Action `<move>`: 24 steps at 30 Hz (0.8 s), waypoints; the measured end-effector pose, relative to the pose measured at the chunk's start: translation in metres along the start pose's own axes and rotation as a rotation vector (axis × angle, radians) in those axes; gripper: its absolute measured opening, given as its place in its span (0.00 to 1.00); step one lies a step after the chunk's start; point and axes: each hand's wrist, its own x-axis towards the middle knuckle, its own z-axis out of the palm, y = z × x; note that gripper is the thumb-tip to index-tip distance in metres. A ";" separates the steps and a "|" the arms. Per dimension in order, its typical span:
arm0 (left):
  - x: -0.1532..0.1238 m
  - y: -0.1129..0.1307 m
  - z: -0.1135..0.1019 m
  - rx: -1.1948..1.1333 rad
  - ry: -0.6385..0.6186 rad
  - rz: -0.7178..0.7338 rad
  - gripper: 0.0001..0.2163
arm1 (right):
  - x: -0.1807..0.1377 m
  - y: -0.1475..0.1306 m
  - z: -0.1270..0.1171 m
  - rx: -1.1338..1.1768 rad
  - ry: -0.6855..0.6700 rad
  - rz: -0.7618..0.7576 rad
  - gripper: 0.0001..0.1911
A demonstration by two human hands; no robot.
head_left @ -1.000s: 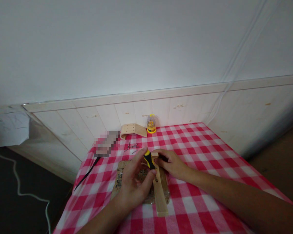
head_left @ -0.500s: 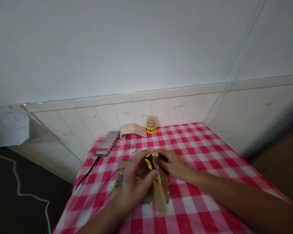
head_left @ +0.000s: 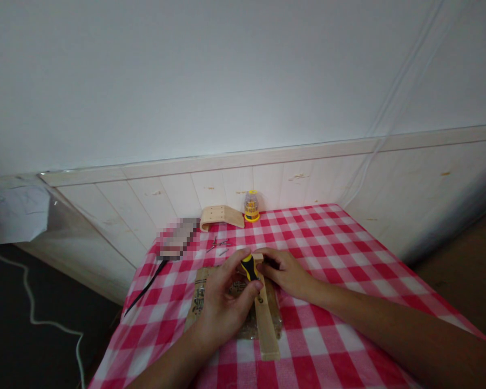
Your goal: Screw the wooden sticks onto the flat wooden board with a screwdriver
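Note:
My left hand is closed round a yellow-and-black screwdriver, thumb on one side of the handle and fingers on the other. Its tip is hidden. Beneath it, a pale wooden piece points toward me, with dark holes or fittings along its top. Around the far end of this wooden piece my right hand is closed, with some fingertips hidden behind it. Both hands are over a brown plastic-wrapped package with dark printed characters, which lies under the wooden piece.
Several screws lie beyond the package. Farther back stand a bent wooden panel with holes and a clear-and-yellow bit case. A blurred-out object with a black cord is at left. A red-and-white checked cloth covers the table.
The screwdriver handle has turned slightly in my left hand, showing more black. My right hand keeps its hold on the wooden piece; the rest looks the same.

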 end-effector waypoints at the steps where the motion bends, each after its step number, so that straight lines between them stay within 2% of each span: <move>1: 0.001 0.001 0.000 -0.002 -0.009 -0.003 0.21 | 0.000 0.000 0.000 -0.001 0.001 -0.004 0.08; 12: -0.004 -0.004 -0.001 -0.056 -0.056 -0.021 0.28 | 0.000 0.001 0.000 0.008 -0.005 -0.001 0.09; 24: -0.001 -0.001 -0.003 -0.100 -0.114 -0.022 0.27 | 0.000 0.001 0.001 0.020 0.001 0.014 0.09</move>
